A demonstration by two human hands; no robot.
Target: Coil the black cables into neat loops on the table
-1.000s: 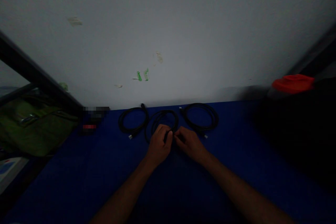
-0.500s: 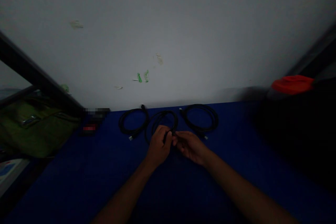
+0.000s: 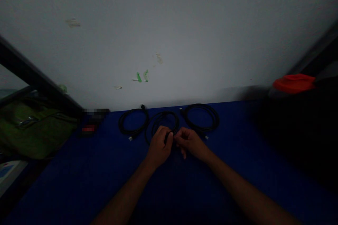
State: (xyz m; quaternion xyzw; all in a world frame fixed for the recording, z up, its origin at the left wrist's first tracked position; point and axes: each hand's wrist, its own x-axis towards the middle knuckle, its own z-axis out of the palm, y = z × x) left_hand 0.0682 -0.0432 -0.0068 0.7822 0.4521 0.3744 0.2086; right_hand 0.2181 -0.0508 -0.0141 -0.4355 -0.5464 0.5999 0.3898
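Black outer coils (image 3: 133, 123) lie untouched at the blue table's (image 3: 79, 182) far edge; left hand's (image 3: 158, 146) fingers clamp the middle coil (image 3: 162, 117); right hand's (image 3: 190, 143) fingers curl beside them, grip unclear.

The coiled cable (image 3: 163, 112) before me has a matt black plastic sheath, and the connector tip (image 3: 130, 138) on the cable to my left (image 3: 132, 110) looks like bright metal. The blue covering (image 3: 79, 182) under my work reads as matt cloth, the wall (image 3: 185, 42) as smooth matt paint, and the green bag (image 3: 34, 133) as woven fabric.
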